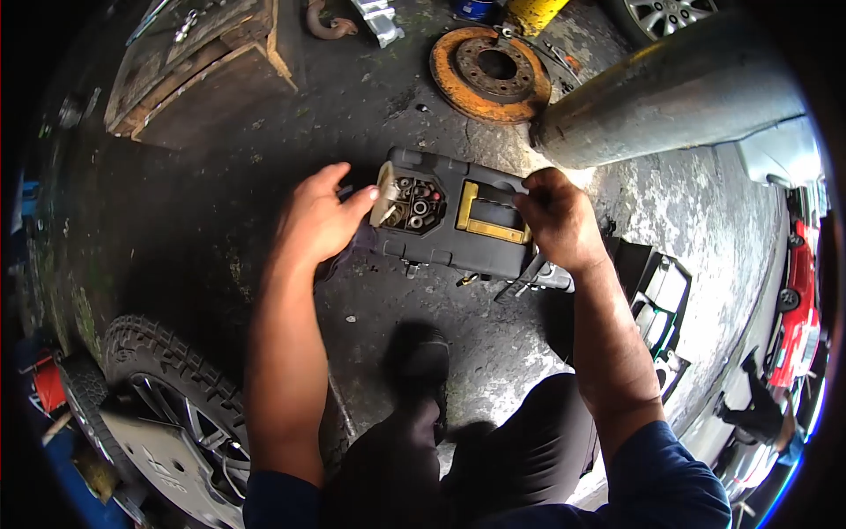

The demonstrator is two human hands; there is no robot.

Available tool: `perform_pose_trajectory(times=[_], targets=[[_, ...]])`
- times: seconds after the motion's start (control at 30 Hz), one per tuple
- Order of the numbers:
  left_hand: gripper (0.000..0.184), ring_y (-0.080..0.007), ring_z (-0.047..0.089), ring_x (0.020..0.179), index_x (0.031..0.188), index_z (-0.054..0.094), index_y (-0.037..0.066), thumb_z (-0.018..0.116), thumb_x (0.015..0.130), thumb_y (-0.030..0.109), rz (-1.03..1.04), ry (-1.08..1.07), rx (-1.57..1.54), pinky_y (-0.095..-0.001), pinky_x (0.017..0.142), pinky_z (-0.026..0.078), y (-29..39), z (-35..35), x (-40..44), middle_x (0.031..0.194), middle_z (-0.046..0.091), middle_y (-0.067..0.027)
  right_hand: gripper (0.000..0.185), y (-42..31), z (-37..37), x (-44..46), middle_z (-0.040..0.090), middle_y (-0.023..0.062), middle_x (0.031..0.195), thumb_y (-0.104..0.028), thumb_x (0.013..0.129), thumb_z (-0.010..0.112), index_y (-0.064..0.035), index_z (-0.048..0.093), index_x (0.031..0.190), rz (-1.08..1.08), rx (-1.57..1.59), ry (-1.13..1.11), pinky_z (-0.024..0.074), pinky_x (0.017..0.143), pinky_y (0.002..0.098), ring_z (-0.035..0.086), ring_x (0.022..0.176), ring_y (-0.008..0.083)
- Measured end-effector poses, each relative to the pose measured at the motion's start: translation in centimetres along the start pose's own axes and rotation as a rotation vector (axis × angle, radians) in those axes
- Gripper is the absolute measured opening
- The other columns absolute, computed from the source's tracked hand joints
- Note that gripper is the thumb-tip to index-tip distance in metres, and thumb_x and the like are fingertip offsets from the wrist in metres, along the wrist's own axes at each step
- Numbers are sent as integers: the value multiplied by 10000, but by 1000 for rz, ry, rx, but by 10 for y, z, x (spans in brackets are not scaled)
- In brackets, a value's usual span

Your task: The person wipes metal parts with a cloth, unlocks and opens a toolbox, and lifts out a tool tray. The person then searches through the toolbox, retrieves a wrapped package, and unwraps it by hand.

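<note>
A black toolbox (421, 249) lies on the floor in front of me, with a yellow handle (495, 231) on its top. At its left end a compartment holds several sockets and small metal parts (419, 207), and its translucent lid (382, 196) stands raised. My left hand (322, 216) is beside that lid, fingers apart, the thumb tip at the lid's edge. Curled fingers of my right hand (561, 219) are at the right end of the handle. What they hold, if anything, is hidden.
Beyond the toolbox lie a rusty brake disc (487, 75) and a large metal cylinder (670, 93). A wooden bench (198, 75) stands upper left; a tyre (172, 361) is lower left. Car trim (661, 304) lies to the right. Another person (765, 410) is at the far right.
</note>
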State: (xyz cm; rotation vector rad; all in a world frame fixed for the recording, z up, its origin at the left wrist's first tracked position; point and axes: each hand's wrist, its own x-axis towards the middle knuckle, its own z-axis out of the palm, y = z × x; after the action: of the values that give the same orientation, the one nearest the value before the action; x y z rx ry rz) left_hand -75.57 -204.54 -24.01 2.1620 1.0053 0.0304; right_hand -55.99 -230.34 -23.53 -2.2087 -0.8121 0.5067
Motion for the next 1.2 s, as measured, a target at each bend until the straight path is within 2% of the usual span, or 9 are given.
perform_pose_trajectory(times=[0.1, 0.23, 0.33, 0.43, 0.73, 0.9, 1.07, 1.13, 1.2], targets=[[596, -368, 665, 1171, 1344, 635, -1, 744, 911, 393, 146, -240, 377, -418, 1050, 485, 35, 34, -10, 1264, 679, -235, 238, 5, -7, -24, 721, 187, 871, -184, 911, 743, -28, 661, 1072, 107, -49, -48, 555, 761, 392, 730, 843, 302], [587, -344, 676, 1178, 1343, 624, -37, 786, 887, 296, -64, -142, -30, -400, 986, 528, 30, 26, 4, 1315, 651, -268, 230, 15, -17, -50, 729, 171, 881, -184, 913, 741, -23, 664, 1059, 49, -10, -21, 559, 789, 390, 729, 851, 297], [943, -368, 661, 1199, 1486, 451, -53, 849, 793, 449, -110, -1, 144, -409, 1031, 510, 56, 10, 5, 1312, 641, -299, 223, 20, -20, -63, 732, 167, 882, -166, 907, 745, -18, 661, 1051, 33, -39, -52, 563, 791, 388, 730, 848, 292], [1128, -398, 587, 1297, 1577, 273, -24, 851, 772, 516, -69, -137, 482, -440, 1092, 477, 79, 42, 6, 1409, 577, -285, 204, 22, -20, -73, 703, 119, 860, -118, 901, 761, -16, 649, 1037, 51, 49, -44, 543, 750, 347, 677, 798, 204], [1072, -387, 571, 1323, 1469, 407, -85, 903, 700, 473, -120, -276, 378, -424, 1117, 440, 80, 58, 26, 1403, 582, -292, 252, 33, -50, -104, 739, 202, 933, -225, 880, 745, -12, 682, 999, 182, -133, -46, 567, 789, 441, 725, 887, 385], [1096, -385, 560, 1338, 1509, 343, -102, 884, 741, 462, -137, -257, 447, -425, 1120, 447, 86, 65, 21, 1427, 562, -296, 348, 63, -45, -127, 726, 246, 965, -321, 857, 764, -6, 697, 990, 439, -378, -401, 554, 855, 465, 706, 971, 394], [1126, -398, 560, 1333, 1515, 345, -109, 875, 723, 491, -31, -149, 414, -416, 1113, 451, 71, 70, 14, 1422, 556, -314, 520, 54, -33, -119, 664, 177, 1070, -421, 863, 784, 3, 640, 1127, 234, -226, 235, 536, 918, 442, 656, 1048, 372], [1127, -396, 558, 1335, 1503, 365, -118, 888, 703, 479, -16, -111, 386, -408, 1113, 447, 67, 67, 7, 1418, 558, -320, 560, 66, -16, -90, 643, 212, 1097, -425, 836, 818, -17, 632, 1173, -108, -291, 336, 528, 927, 463, 664, 964, 398], [869, -372, 627, 1231, 1469, 451, -42, 826, 810, 382, 12, -33, 327, -410, 1037, 493, 57, 64, -5, 1336, 630, -264, 557, 47, -14, -71, 641, 212, 1171, -370, 834, 814, -29, 619, 1229, 23, -543, 62, 496, 1007, 462, 662, 1035, 395]])
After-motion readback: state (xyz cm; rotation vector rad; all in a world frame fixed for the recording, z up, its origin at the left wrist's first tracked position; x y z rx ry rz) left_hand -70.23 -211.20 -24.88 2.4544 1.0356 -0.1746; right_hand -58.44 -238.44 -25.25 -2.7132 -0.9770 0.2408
